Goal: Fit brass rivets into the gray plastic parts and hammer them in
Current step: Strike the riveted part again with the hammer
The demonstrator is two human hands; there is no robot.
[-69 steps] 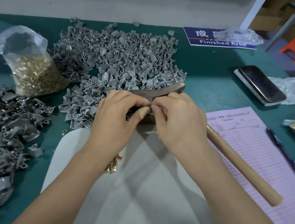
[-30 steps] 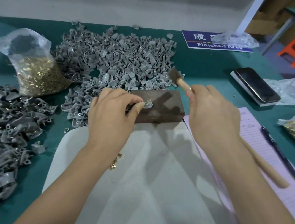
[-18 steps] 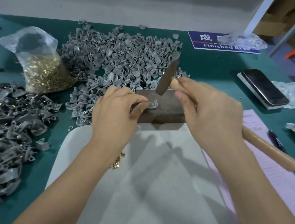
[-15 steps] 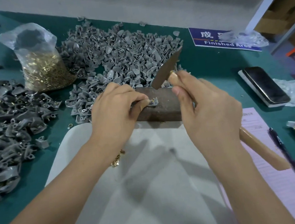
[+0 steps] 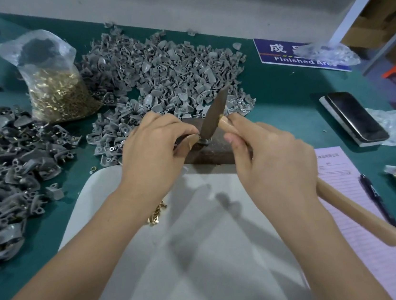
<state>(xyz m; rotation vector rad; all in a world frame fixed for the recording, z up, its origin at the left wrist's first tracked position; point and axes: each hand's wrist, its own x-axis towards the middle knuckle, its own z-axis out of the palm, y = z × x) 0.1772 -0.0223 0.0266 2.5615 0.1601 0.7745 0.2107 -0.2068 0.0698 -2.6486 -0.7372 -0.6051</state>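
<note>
While left hand [image 5: 153,148] pinches part [image 5: 201,141] — right hand [image 5: 272,165] grips hammer [image 5: 213,114].

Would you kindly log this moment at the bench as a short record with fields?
Left hand: left hand pinches a gray part on the metal block
Right hand: right hand grips the hammer by its wooden handle
Hammer head: down at the held part
Unfitted parts: gray pile behind the block
Rivet supply: bag of brass rivets at far left; loose rivets under the left wrist
Darker pile: at left
</note>
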